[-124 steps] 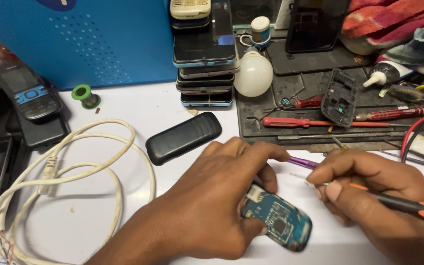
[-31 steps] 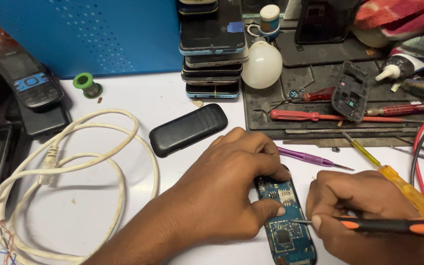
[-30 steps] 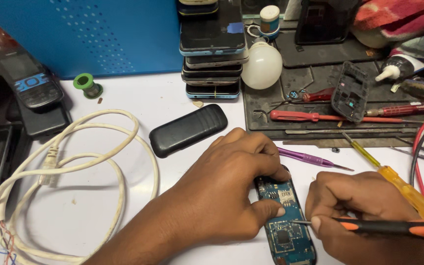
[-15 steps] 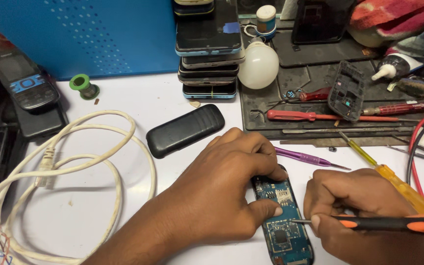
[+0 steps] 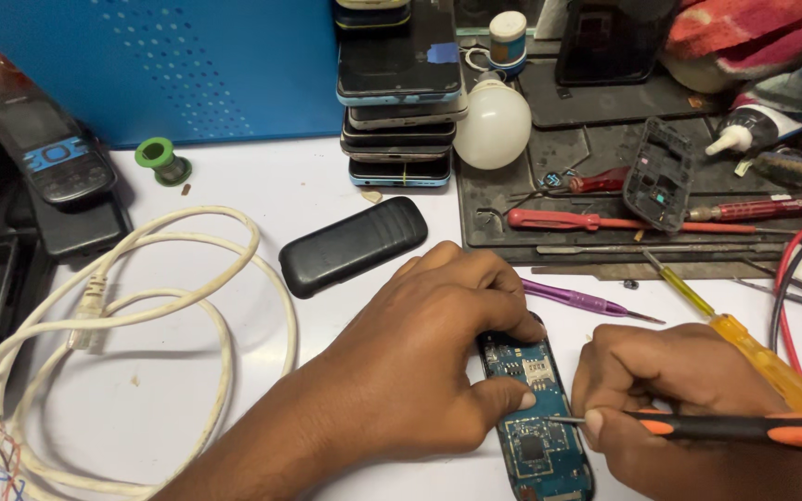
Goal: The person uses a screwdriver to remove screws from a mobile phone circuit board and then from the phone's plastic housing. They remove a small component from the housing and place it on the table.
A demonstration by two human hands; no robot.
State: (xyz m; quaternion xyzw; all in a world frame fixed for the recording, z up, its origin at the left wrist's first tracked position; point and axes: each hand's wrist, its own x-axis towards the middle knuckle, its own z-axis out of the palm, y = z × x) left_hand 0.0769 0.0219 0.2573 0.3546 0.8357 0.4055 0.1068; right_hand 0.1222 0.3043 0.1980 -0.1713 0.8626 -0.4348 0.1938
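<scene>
Fingers (image 5: 498, 394) pin circuit board (image 5: 536, 436); table edge near

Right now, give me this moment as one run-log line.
left hand: pinning blue circuit board to white table | right hand: holding black-orange screwdriver, tip on board | nearby: purple tool, black phone cover

The desk (image 5: 345, 186) looks smooth, matt white. The circuit board (image 5: 538, 436) at 5 o'clock is glossy blue with metal parts. The black phone cover (image 5: 355, 245) is ribbed matt plastic. The white cable (image 5: 187, 278) at 9 o'clock looks rubbery. The bulb (image 5: 492, 125) at 12 is frosted; the screwdriver (image 5: 744, 429) has a metal tip and plastic handle.
</scene>
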